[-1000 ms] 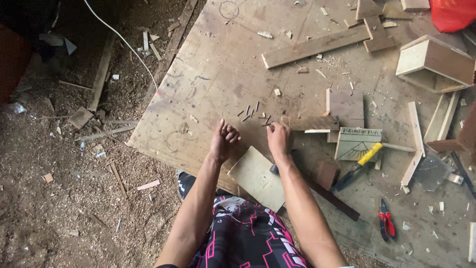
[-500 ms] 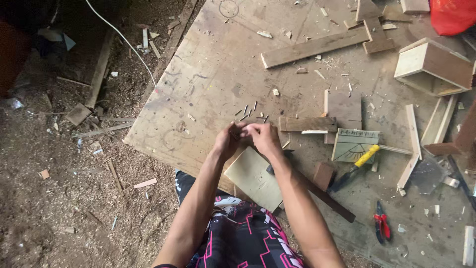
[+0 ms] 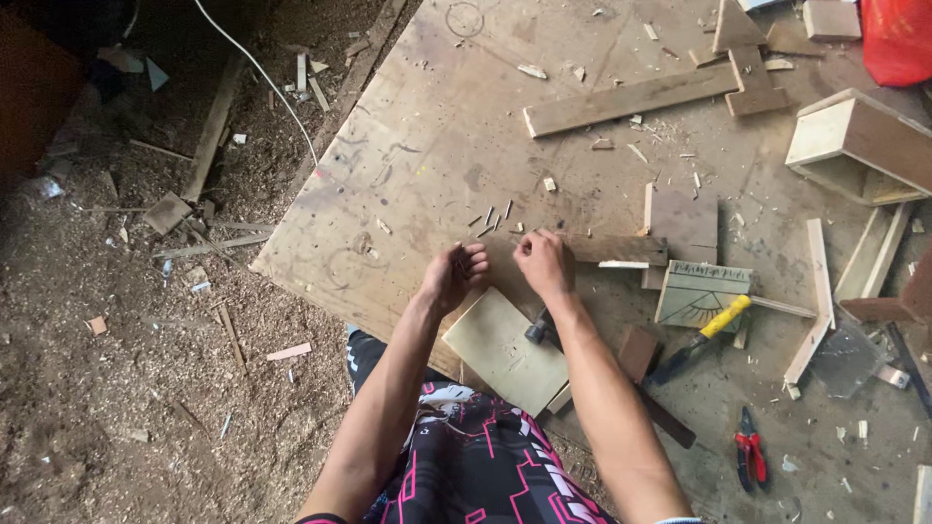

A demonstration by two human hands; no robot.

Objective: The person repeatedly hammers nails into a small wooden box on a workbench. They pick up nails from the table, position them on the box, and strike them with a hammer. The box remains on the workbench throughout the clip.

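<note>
Your left hand (image 3: 454, 277) is curled shut, likely pinching small nails; contents unclear. Your right hand (image 3: 544, 264) hangs loosely closed just beside it, grip uncertain. Scattered short metal nails (image 3: 493, 217) lie just beyond, on the worn plywood board (image 3: 427, 146). A dropped nail could vanish into sawdust. Half a second ago both hands touched; now apart.

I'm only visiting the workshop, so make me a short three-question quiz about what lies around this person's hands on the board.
1. True or false: the red-handled pliers lie between the left hand and right hand.
2. Which is nearest the right hand? A. the open pale wooden box B. the small hammer head C. the long wooden plank
3. Fill in: the tool lying on the grey square tile has a ____ handle.

Key: 1 false, they lie far off to the right; 2 B; 3 yellow.
</note>
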